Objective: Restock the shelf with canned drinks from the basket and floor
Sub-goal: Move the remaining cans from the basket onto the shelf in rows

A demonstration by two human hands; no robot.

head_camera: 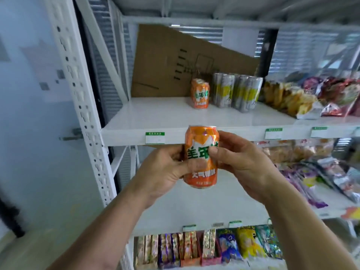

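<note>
Held can: an orange drink can (201, 156), upright, raised just in front of the white shelf (148, 115) edge.
Left hand (165, 168): fingers curled round the can's left side.
Right hand (239, 162): thumb and fingers pinch the can's right side.
On the shelf: another orange can (200, 93) stands at the back, silver-and-yellow cans (236, 92) just right of it.
Behind them: a tilted cardboard sheet (175, 63).
</note>
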